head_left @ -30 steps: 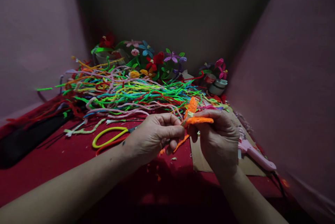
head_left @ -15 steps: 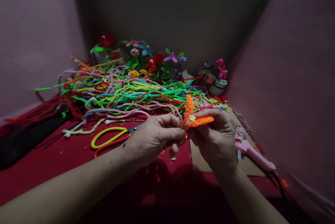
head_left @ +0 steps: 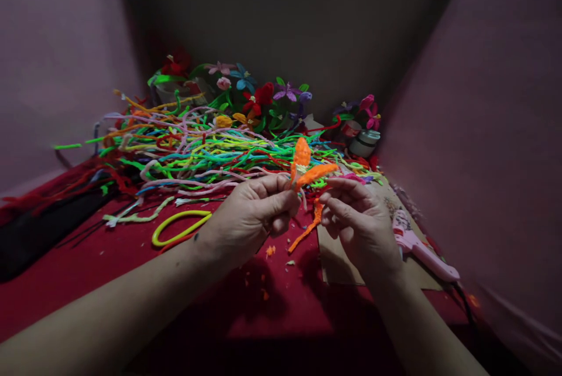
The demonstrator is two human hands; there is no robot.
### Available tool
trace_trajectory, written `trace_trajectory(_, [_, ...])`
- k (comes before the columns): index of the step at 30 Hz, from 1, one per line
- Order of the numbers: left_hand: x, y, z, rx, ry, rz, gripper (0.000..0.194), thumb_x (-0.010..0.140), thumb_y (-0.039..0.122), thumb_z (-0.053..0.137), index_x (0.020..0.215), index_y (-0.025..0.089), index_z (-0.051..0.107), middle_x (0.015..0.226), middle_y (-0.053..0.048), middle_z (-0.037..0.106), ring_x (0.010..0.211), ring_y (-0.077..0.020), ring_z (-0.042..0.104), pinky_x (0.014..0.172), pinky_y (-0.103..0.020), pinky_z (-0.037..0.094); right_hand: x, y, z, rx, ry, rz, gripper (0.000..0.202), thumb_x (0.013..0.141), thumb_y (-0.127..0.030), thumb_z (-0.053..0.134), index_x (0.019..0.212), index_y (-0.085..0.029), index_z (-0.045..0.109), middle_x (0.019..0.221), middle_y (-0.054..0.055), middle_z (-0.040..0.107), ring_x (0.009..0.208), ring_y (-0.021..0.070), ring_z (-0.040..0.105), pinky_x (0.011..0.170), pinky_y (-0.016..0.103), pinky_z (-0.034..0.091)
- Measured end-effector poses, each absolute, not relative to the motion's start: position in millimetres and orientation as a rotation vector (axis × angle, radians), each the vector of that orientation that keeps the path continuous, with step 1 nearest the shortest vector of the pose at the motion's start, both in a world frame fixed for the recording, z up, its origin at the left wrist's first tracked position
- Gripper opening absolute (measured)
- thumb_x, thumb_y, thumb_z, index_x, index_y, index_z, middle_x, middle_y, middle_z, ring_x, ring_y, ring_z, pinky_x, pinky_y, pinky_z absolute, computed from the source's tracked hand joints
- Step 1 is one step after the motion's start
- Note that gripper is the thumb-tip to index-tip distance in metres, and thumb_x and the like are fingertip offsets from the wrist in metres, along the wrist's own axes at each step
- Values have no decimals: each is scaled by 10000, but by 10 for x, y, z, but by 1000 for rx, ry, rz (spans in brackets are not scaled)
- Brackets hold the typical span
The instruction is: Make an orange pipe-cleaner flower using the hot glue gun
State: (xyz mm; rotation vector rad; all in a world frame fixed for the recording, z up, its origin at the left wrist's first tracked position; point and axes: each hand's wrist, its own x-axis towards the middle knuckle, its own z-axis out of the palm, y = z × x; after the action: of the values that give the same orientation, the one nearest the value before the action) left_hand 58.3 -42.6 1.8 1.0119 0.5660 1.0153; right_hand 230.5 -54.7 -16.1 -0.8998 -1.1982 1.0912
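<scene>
An orange pipe-cleaner flower [head_left: 316, 174] with pale yellow stamens at its centre is pinched at the base by the thumb and fingers of my left hand [head_left: 267, 209]. Two fuzzy petals show, one upright and one pointing right. My right hand [head_left: 362, 221] is just right of the flower, its fingers loosely bent and a little apart, with nothing plainly held. Below its fingertips an orange fuzzy strip [head_left: 307, 234] slants down to the left; its upper end meets the fingertips in view, and whether they touch I cannot tell. My left hand partly hides the scissors [head_left: 181, 226].
A heap of coloured pipe cleaners [head_left: 219, 156] spreads across the red cloth [head_left: 281, 306]. Finished flowers [head_left: 259, 98] stand behind it, with a jar [head_left: 365, 143] at the right. A pink glue gun [head_left: 424, 253] lies on cardboard [head_left: 346, 265]. Orange scraps [head_left: 270, 251] are scattered near the front.
My left hand has raised the flower slightly up and to the left. My right hand has come away from its petals, and the orange strip below is now exposed.
</scene>
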Motion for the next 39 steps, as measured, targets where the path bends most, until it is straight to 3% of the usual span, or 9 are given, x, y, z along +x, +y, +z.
trace_trajectory(5, [602, -378, 7, 938, 550, 1081, 83, 774, 184, 608, 761, 103, 608, 610, 16, 511, 460, -7, 388, 447, -112, 299, 2386, -602, -334, -1246, -2169, 343, 228, 792, -76, 495, 941, -174, 637, 929, 88, 600, 854, 185, 557, 719, 325, 463])
trace_trajectory(8, [603, -356, -17, 921, 545, 1086, 94, 774, 185, 609, 728, 103, 608, 623, 4, 528, 475, -9, 396, 476, -112, 327, 2358, -602, -437, -1323, -2547, -167, 245, 784, -34, 450, 897, -126, 647, 958, 148, 595, 870, 240, 554, 691, 367, 469])
trace_trajectory(11, [588, -333, -44, 906, 539, 1082, 104, 769, 193, 617, 714, 105, 608, 606, 2, 525, 464, -11, 389, 466, -115, 326, 2402, -589, -517, -1240, -2655, -362, 219, 793, -32, 435, 792, -123, 634, 854, 131, 605, 775, 223, 565, 640, 351, 481])
trace_trajectory(17, [589, -301, -101, 840, 538, 1078, 98, 735, 195, 656, 743, 102, 625, 626, -12, 553, 453, -12, 396, 435, -124, 300, 2573, -790, -445, -995, -1894, 52, 237, 799, -38, 487, 967, -176, 581, 987, 84, 588, 953, 189, 578, 825, 352, 492])
trace_trajectory(21, [648, -348, -121, 817, 597, 1034, 107, 733, 205, 658, 737, 102, 630, 657, -29, 598, 482, -24, 449, 460, -130, 327, 2469, -958, -289, -848, -1219, 598, 151, 771, -55, 556, 813, -190, 608, 916, 26, 564, 727, 132, 638, 664, 292, 535])
trace_trajectory(25, [701, -414, -123, 806, 635, 986, 134, 730, 207, 663, 817, 106, 654, 809, -54, 643, 503, -21, 473, 490, -144, 353, 2345, -996, -258, -714, -978, 1008, 105, 745, -87, 600, 752, -187, 633, 879, 12, 603, 701, 134, 667, 642, 259, 540])
trace_trajectory(31, [692, -425, -100, 779, 651, 898, 153, 768, 244, 615, 793, 94, 634, 546, 1, 518, 456, -50, 433, 439, -161, 306, 2224, -988, -333, -655, -848, 1157, 123, 697, -83, 652, 703, -206, 660, 852, -3, 630, 734, 137, 677, 661, 226, 538])
trace_trajectory(36, [656, -419, -51, 793, 648, 947, 163, 713, 252, 671, 676, 115, 591, 495, 23, 481, 409, -44, 392, 406, -160, 290, 2170, -1011, -420, -772, -829, 1222, 84, 674, -118, 687, 672, -201, 673, 846, -4, 633, 687, 126, 666, 638, 227, 535])
trace_trajectory(39, [648, -412, -41, 806, 675, 963, 168, 721, 236, 659, 647, 117, 567, 489, 28, 471, 402, -37, 380, 398, -151, 281, 2254, -1038, -451, -840, -901, 1310, 109, 680, -189, 696, 783, -221, 685, 827, 16, 656, 682, 149, 655, 623, 266, 531])
